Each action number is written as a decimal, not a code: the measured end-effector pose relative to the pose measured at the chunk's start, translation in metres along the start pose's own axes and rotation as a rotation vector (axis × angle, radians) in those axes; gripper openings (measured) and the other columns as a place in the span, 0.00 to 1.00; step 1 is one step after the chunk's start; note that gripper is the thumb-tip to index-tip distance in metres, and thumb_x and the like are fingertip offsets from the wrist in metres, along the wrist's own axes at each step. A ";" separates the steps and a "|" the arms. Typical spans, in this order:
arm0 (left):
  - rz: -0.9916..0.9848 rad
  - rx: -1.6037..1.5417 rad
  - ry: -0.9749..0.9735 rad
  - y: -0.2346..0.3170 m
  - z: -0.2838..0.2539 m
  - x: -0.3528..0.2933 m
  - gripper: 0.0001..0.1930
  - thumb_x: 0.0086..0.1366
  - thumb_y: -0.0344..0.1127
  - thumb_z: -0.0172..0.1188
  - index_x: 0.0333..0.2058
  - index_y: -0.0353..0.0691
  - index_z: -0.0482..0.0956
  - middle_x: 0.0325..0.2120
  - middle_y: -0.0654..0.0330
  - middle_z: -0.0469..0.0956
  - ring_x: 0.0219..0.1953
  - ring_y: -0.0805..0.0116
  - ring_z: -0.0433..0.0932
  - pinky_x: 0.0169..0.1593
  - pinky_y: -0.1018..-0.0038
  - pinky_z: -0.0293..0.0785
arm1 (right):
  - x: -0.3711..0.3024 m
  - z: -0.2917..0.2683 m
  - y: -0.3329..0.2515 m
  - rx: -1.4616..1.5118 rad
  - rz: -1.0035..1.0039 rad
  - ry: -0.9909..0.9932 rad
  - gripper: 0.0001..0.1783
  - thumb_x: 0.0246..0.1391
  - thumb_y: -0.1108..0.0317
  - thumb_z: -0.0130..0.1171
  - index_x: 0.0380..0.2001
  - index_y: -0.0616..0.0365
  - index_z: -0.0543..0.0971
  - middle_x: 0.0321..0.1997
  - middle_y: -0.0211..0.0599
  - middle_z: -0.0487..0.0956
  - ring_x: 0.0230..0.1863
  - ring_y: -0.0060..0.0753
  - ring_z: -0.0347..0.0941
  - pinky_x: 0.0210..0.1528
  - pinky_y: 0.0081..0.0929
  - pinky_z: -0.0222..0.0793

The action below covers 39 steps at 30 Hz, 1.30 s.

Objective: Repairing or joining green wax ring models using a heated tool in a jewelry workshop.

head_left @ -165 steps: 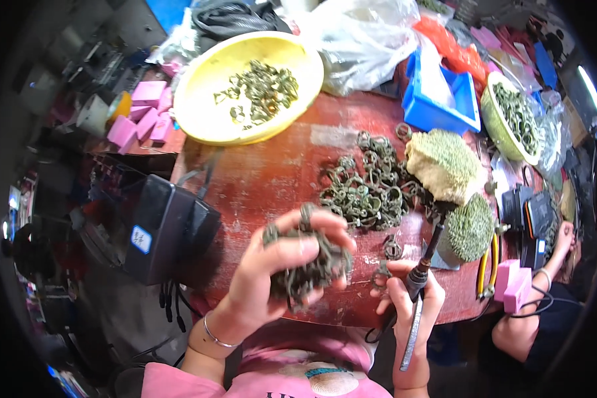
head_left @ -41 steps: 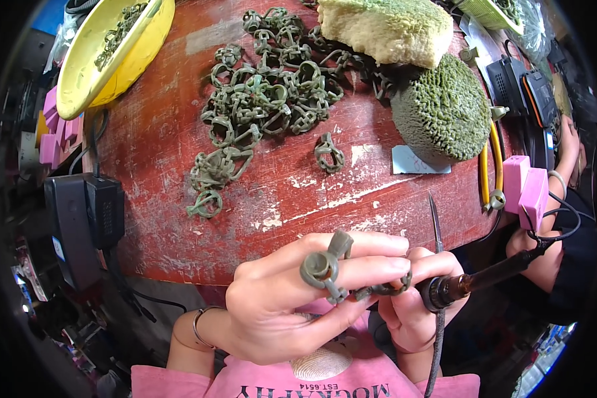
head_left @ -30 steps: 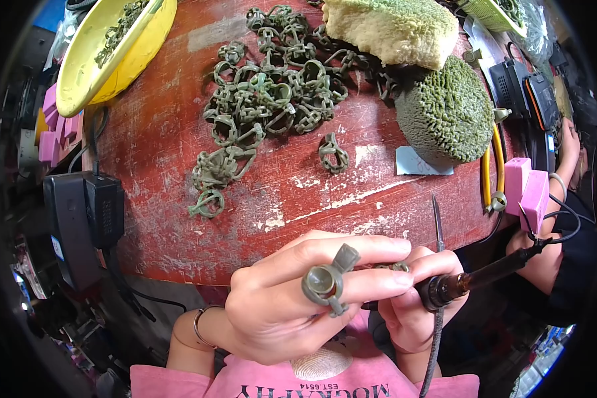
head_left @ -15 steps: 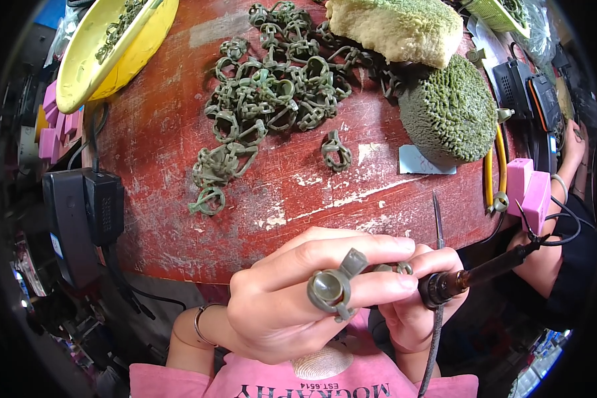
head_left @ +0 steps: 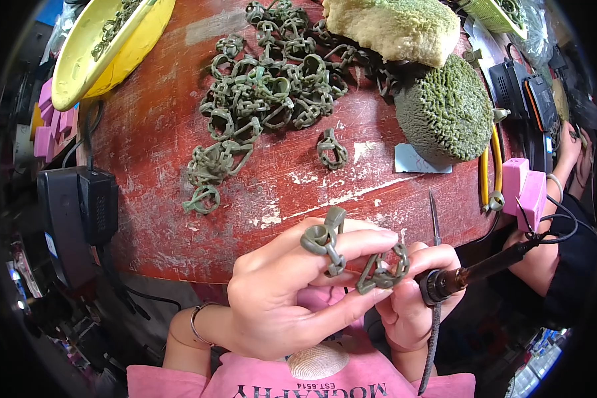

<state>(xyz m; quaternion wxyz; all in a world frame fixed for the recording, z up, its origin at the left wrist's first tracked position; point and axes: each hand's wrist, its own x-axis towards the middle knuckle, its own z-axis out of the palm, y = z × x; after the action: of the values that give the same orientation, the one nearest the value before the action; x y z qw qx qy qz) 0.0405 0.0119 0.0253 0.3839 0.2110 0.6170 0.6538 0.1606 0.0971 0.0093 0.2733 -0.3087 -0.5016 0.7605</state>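
Note:
My left hand is closed on a dark green chain piece with ring-like loops. One loop sits over the fingers, while linked parts show between the fingertips and thumb. My right hand is closed beside it, touching or nearly touching those links. It grips a dark corded pen-like tool pointing out to the right. A slim pointed metal pick also runs through that hand, tip toward the table. Beyond the hands lie a small single chain piece and a pile of similar green chains.
A yellow tray holds more green parts at far left. Cream foam and a rough green sponge block stand at far right. Black power boxes, pink blocks and another person's arm flank the red table.
The green chain piece has been turned and raised in my left hand, so more links show between the fingertips. My left fingers have spread from the thumb. My right hand barely moved.

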 end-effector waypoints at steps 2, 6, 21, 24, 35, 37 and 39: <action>-0.003 0.001 -0.003 0.000 0.000 0.001 0.20 0.40 0.22 0.65 0.37 0.32 0.76 0.33 0.51 0.75 0.34 0.65 0.76 0.36 0.76 0.73 | 0.000 0.000 0.000 0.020 0.003 0.011 0.10 0.38 0.82 0.58 0.28 0.66 0.70 0.21 0.39 0.73 0.21 0.23 0.68 0.25 0.18 0.64; -0.028 -0.014 -0.066 -0.001 -0.003 0.002 0.20 0.44 0.21 0.64 0.39 0.31 0.74 0.35 0.52 0.74 0.36 0.67 0.76 0.37 0.77 0.73 | 0.002 -0.001 0.003 -0.004 -0.032 -0.009 0.10 0.39 0.82 0.57 0.28 0.66 0.71 0.20 0.39 0.73 0.20 0.23 0.68 0.24 0.17 0.63; -0.350 -0.648 -0.284 -0.007 -0.016 0.010 0.20 0.51 0.16 0.54 0.45 0.25 0.63 0.39 0.51 0.70 0.41 0.68 0.72 0.46 0.73 0.71 | 0.002 -0.008 0.004 -0.021 -0.045 -0.012 0.12 0.36 0.83 0.59 0.29 0.66 0.73 0.20 0.36 0.72 0.17 0.19 0.63 0.19 0.15 0.56; -0.394 -0.466 -0.003 0.004 0.002 0.009 0.22 0.47 0.31 0.61 0.38 0.24 0.67 0.32 0.43 0.72 0.29 0.64 0.76 0.29 0.77 0.76 | 0.003 -0.009 0.002 -0.036 -0.033 -0.028 0.12 0.37 0.83 0.59 0.30 0.66 0.73 0.20 0.35 0.72 0.17 0.20 0.62 0.19 0.17 0.56; -0.363 -0.454 -0.039 -0.002 0.005 0.009 0.24 0.50 0.36 0.61 0.40 0.25 0.64 0.27 0.46 0.73 0.26 0.63 0.76 0.27 0.76 0.75 | 0.007 -0.015 -0.002 0.073 0.026 -0.161 0.12 0.44 0.79 0.57 0.35 0.69 0.72 0.26 0.40 0.75 0.21 0.18 0.68 0.22 0.16 0.63; -0.326 -0.432 -0.039 -0.001 0.007 0.008 0.24 0.50 0.37 0.61 0.40 0.25 0.64 0.27 0.46 0.73 0.26 0.63 0.76 0.26 0.76 0.74 | 0.007 -0.014 -0.003 0.060 0.018 -0.155 0.12 0.45 0.80 0.56 0.36 0.70 0.72 0.27 0.39 0.75 0.22 0.18 0.69 0.23 0.15 0.64; -0.311 -0.398 -0.033 -0.001 0.007 0.009 0.24 0.50 0.37 0.62 0.39 0.24 0.64 0.26 0.47 0.73 0.26 0.64 0.76 0.26 0.76 0.74 | 0.007 -0.011 -0.003 0.045 0.010 -0.148 0.13 0.45 0.80 0.56 0.37 0.70 0.71 0.27 0.39 0.76 0.24 0.18 0.70 0.25 0.15 0.66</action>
<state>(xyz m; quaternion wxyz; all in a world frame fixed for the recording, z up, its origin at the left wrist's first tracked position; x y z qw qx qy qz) 0.0409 0.0233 0.0236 0.5238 0.0446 0.4948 0.6919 0.1644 0.1094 0.0076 0.2387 -0.2476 -0.5016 0.7938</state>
